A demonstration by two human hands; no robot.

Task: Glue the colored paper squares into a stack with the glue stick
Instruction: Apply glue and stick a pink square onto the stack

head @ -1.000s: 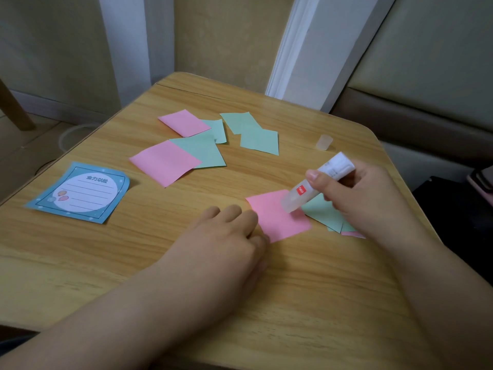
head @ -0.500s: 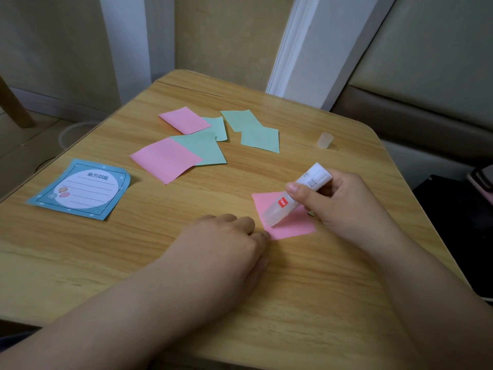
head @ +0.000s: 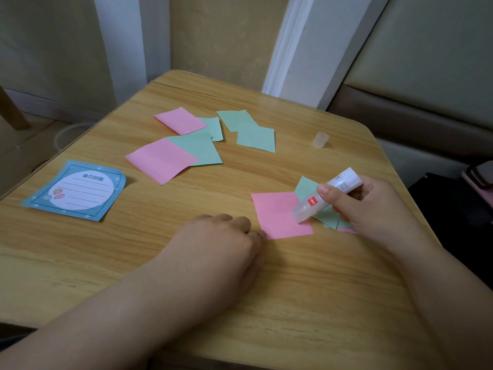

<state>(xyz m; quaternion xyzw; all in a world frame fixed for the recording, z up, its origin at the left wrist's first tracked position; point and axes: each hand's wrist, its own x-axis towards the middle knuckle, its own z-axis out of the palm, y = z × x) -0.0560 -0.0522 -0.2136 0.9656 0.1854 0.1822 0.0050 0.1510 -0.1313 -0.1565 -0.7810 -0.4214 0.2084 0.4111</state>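
Note:
A pink paper square lies flat on the wooden table in front of me. My right hand grips a white glue stick, its tip down on the pink square's right edge. Green squares lie under that hand, partly hidden, with a pink sliver beneath them. My left hand rests knuckles up on the table, its fingertips touching the pink square's lower left corner. Loose pink squares and green squares lie scattered farther back.
The glue stick's clear cap stands at the back right of the table. A blue notepad lies at the left. A padded bench stands beyond the table's right edge, where dark items lie.
My right hand slid the glue stick from the pink square's middle to its right edge, uncovering the green squares beside it. My left hand stayed put.

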